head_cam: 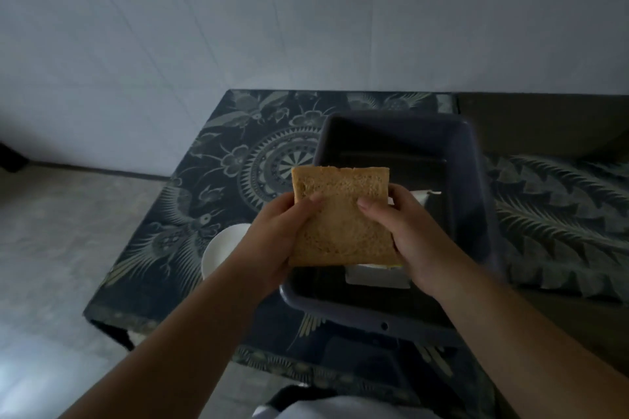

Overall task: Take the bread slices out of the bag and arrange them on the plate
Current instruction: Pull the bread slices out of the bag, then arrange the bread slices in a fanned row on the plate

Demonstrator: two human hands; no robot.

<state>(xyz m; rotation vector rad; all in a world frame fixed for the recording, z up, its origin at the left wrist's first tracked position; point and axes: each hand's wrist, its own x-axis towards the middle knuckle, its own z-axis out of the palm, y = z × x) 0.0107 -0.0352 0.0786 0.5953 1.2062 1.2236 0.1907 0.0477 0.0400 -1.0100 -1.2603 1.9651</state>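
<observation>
A square brown bread slice point(340, 214) is held up over a dark rectangular tub point(476, 160), face toward me. My left hand point(275, 231) grips its left edge with the thumb on the face. Gripping the right edge is my right hand point(405, 231). A white plate point(221, 248) lies on the table left of the tub, partly hidden behind my left forearm. Under the slice, inside the tub, a pale bag point(374, 277) shows at its lower edge and behind my right hand; its contents are hidden.
The table wears a dark patterned cloth point(218, 160) and stands against a pale wall. A second patterned cloth point(558, 214) covers the surface to the right. The table's left edge drops to a light floor point(61, 231).
</observation>
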